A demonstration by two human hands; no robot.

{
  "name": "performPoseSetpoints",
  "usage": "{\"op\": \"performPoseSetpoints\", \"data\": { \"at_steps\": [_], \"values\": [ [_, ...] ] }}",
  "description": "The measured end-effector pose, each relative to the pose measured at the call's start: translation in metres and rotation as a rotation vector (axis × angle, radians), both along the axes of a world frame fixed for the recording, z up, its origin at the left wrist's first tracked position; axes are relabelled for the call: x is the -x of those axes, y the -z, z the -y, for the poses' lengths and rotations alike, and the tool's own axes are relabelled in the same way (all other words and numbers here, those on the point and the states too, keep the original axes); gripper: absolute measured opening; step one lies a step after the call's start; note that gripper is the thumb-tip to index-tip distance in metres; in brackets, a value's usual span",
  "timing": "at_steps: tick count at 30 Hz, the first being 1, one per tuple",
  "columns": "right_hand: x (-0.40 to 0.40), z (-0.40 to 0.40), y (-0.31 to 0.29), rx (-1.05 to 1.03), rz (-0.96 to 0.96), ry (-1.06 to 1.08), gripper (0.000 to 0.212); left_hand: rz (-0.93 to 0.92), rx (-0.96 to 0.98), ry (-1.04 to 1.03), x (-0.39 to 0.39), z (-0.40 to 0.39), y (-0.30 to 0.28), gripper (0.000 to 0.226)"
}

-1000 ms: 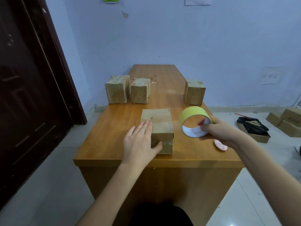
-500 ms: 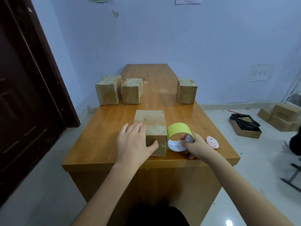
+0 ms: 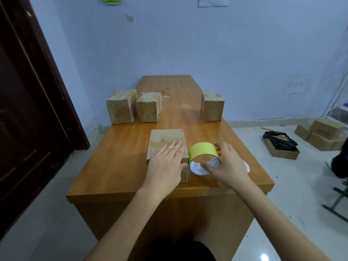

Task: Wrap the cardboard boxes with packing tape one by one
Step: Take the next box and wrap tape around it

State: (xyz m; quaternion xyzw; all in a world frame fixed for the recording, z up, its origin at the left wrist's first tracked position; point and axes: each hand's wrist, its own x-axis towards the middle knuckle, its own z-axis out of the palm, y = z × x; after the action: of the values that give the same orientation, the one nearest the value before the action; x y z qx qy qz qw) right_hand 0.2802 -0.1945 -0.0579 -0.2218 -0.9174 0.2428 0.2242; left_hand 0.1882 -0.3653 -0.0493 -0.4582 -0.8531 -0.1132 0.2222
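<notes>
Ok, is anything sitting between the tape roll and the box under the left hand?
Nothing visible. The yellow-green tape roll, gripped by the right hand, stands right beside the near cardboard box, which the left hand presses flat. Whether roll and box touch, I cannot tell.

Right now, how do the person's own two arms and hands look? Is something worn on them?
Both forearms are bare up to the frame's lower edge: no sleeves, gloves or watch show. The left hand and the right hand carry no visible rings or markings. Only a dark garment shows at the bottom, between the arms.
</notes>
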Motion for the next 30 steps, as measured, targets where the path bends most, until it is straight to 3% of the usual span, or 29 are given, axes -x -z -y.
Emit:
{"op": "performPoseSetpoints", "data": {
  "at_steps": [3, 10, 15, 22, 30],
  "values": [
    [-0.006, -0.004, -0.018, -0.024, -0.117, -0.219, 0.065, 0.01, -0.014, -0.007, 0.001, -0.001, 0.001, 0.058],
    [0.029, 0.005, -0.025, 0.081, -0.108, -0.311, 0.02, -0.017, -0.039, -0.011, -0.003, -0.001, 0.001, 0.058],
    [0.025, -0.009, -0.013, 0.169, -0.256, -0.264, 0.024, -0.023, -0.034, -0.013, 0.0, 0.0, 0.002, 0.058],
    [0.024, -0.019, -0.019, -0.369, -0.057, -0.267, 0.019, -0.003, -0.046, -0.002, 0.002, 0.0, 0.001, 0.058],
    [0.03, -0.018, -0.025, -0.536, 0.205, -0.274, 0.042, 0.041, 0.002, 0.0, 0.003, 0.001, -0.001, 0.071]
  ]
}}
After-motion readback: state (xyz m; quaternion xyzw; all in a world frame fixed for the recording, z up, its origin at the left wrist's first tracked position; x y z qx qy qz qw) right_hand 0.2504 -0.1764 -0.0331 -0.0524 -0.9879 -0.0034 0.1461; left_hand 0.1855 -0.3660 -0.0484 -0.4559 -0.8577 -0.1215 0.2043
